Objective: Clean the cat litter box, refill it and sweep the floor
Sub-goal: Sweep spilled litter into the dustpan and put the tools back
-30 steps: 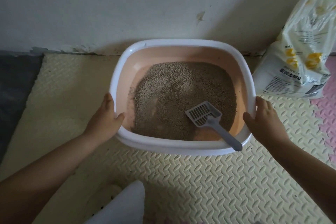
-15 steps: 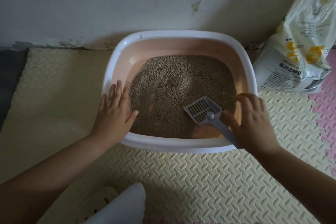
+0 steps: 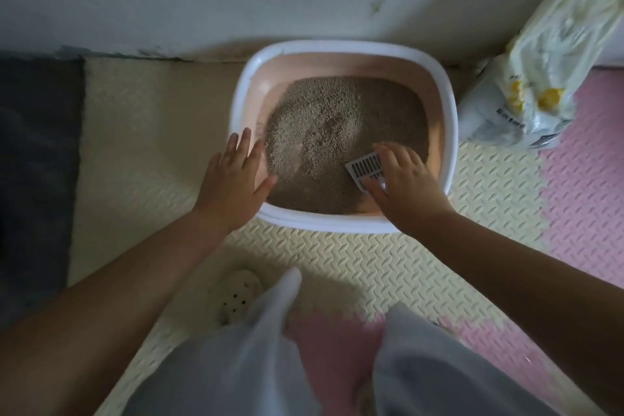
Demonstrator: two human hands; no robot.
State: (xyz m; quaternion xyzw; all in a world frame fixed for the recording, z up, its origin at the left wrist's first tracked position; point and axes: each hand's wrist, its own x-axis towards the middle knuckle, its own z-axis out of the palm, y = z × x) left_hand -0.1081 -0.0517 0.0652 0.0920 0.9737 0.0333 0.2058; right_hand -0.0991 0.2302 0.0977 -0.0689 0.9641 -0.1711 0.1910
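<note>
Foam floor mat, cream and pink, against a wall. Litter box: white rim, pink liner, grey litter; judged heavy, rigid, best held by opposite rims. Slotted scoop: light, stiff, take by the handle. Right hand now covers that handle, grip probably closing, not yet clear. Left hand, fingers spread, holding nothing, still on the near-left rim. Litter bag to the right.
</note>
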